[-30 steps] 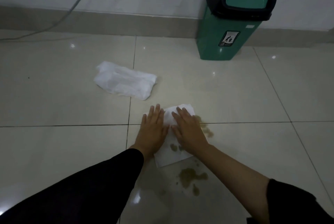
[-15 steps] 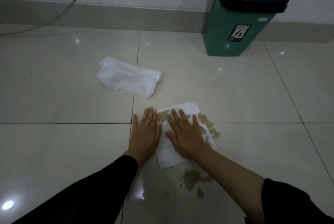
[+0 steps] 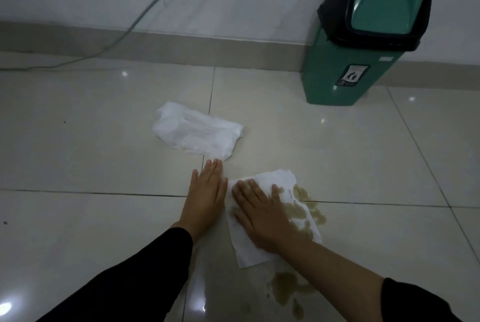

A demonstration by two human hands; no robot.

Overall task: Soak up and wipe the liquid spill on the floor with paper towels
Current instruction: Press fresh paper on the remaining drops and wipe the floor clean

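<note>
A white paper towel lies flat on the tiled floor, stained brown along its right side. My right hand presses on it with fingers spread flat. Just left of the towel, my left hand rests flat on the bare tile, touching the towel's left edge at most. A brownish spill remains in puddles below the towel, and more liquid shows past its right edge.
A pack of white paper towels lies on the floor beyond my left hand. A green bin with a black swing lid stands against the wall at the back right. A thin cable runs down the wall at the left.
The towel and my right hand have slid to the right over the spill, and more brown stain shows on the towel. My left hand has come off the towel onto the tile.
</note>
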